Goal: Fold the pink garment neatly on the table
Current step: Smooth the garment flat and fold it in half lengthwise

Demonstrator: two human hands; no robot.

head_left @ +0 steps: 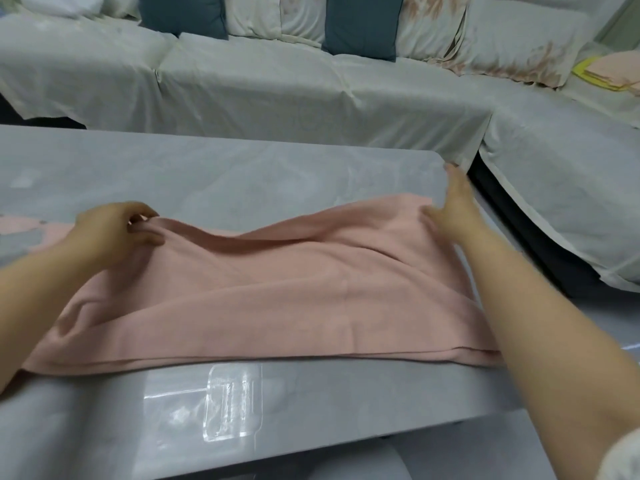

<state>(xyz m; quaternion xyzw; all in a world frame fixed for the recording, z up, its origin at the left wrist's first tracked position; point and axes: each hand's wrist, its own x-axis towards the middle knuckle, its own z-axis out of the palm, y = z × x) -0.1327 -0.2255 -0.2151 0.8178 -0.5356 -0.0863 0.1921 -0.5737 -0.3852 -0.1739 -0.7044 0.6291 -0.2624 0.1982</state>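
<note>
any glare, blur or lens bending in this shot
Head view: glare on the glossy table, strongest over the clear plastic piece at the near edge; the right hand is motion-blurred, the left hand sharper on the pink garment; wide-angle bending bows the table edge and sofa.

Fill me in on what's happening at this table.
A person is folding a pink garment on a grey table. The left hand pinches the far edge of the cloth near its left end, in a closed grip. The right hand lies with fingers spread on the far right corner, near the table's edge. The cloth is spread wide across the table, its near edge doubled in layers, the far edge still rumpled. A cloth-covered sofa stands behind the table.
</note>
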